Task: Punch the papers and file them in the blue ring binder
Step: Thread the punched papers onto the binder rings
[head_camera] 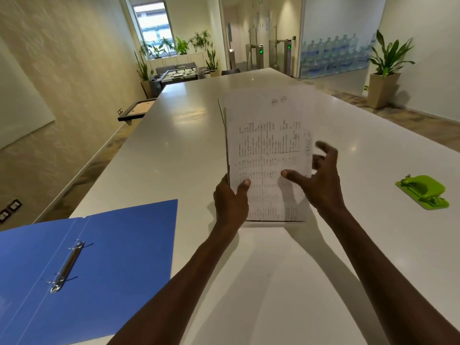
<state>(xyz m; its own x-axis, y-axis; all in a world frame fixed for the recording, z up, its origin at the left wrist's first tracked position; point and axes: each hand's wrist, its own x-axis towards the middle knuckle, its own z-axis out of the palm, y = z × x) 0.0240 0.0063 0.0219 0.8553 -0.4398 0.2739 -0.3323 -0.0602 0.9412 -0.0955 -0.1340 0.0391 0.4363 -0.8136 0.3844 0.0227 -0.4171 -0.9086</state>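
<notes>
A stack of printed white papers (267, 145) stands lifted above the white table, its bottom edge close to the surface. My left hand (230, 202) grips the stack's lower left edge, thumb on the front. My right hand (321, 178) is at the stack's right edge with spread, blurred fingers and its thumb on the front sheet. The blue ring binder (119, 245) lies open at the near left, its metal rings (67, 267) closed and without paper. A green hole punch (424, 191) sits on the table at the far right.
The long white table (189, 135) runs away from me. A dark picture frame (135, 110) lies beside the table's far left edge. Potted plants, a sofa and turnstiles stand in the room behind.
</notes>
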